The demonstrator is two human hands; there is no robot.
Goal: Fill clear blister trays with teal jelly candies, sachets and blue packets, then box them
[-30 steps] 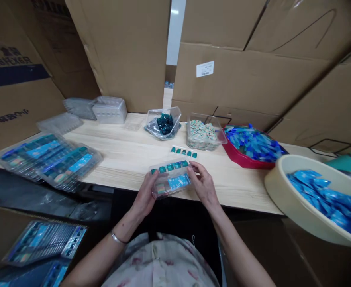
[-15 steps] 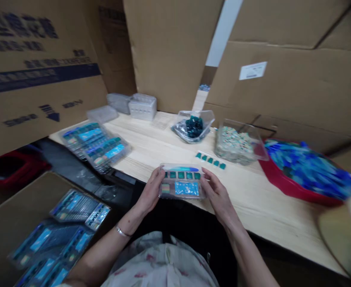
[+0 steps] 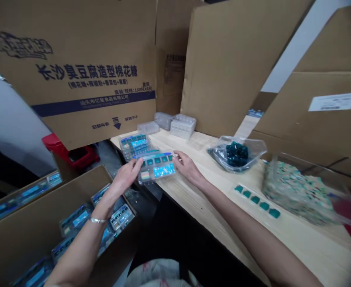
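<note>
Both my hands grip the short ends of a clear plastic blister tray [image 3: 156,167] holding a row of teal pieces and a blue holographic card. My left hand [image 3: 127,175], with a metal bangle on its wrist, holds the tray's left end. My right hand [image 3: 189,167] holds the other end. The tray is above the table's front edge, beside a stack of packed trays [image 3: 135,145]. A row of teal pieces [image 3: 255,200] lies on the pale wooden table [image 3: 211,255] to my right.
An open cardboard carton [image 3: 34,227] of packed trays sits below left. A plastic bag of dark teal pieces [image 3: 236,155] and a clear tub of speckled pieces [image 3: 297,195] stand on the table. Empty clear trays [image 3: 181,126] lie at the back, before large cartons [image 3: 73,71].
My view has swung left, bringing the carton forward. My hands have carried the tray left, towards the table's edge. The red tray and cream basin have left view.
</note>
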